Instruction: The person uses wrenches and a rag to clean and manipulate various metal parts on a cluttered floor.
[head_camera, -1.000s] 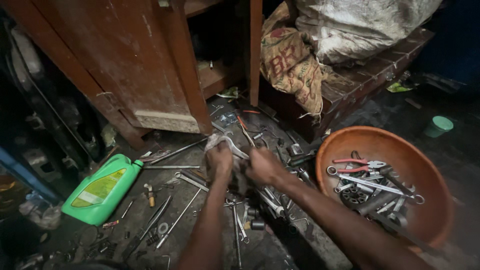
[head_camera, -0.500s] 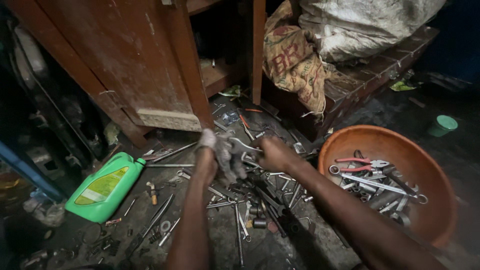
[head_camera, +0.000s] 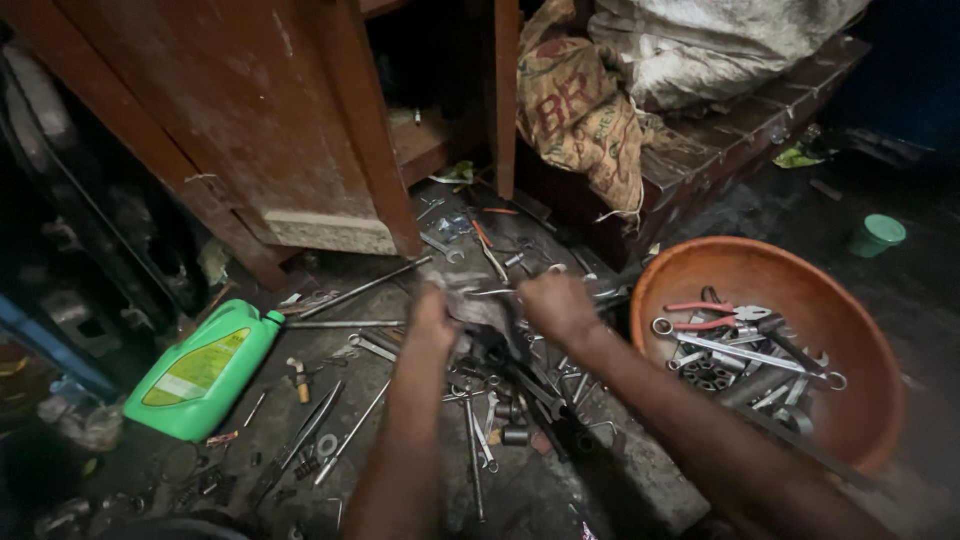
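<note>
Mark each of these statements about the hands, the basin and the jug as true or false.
1. The green jug lies on its side on the floor. True.
2. The orange basin is empty. False: it holds red-handled pliers and wrenches.
3. Both hands are over the scattered tools. True: the left hand and right hand are together above them, with a grey rag between them.
4. The basin sits to the left of the hands. False: it is to their right.
5. The jug stands inside the basin. False: it lies far left.

A bright green plastic jug (head_camera: 205, 370) with a yellow label lies beside grey steel tools. The round orange basin (head_camera: 860, 400) holds red-handled pliers (head_camera: 705, 314). A small teal cup (head_camera: 877, 235) stands behind.
</note>
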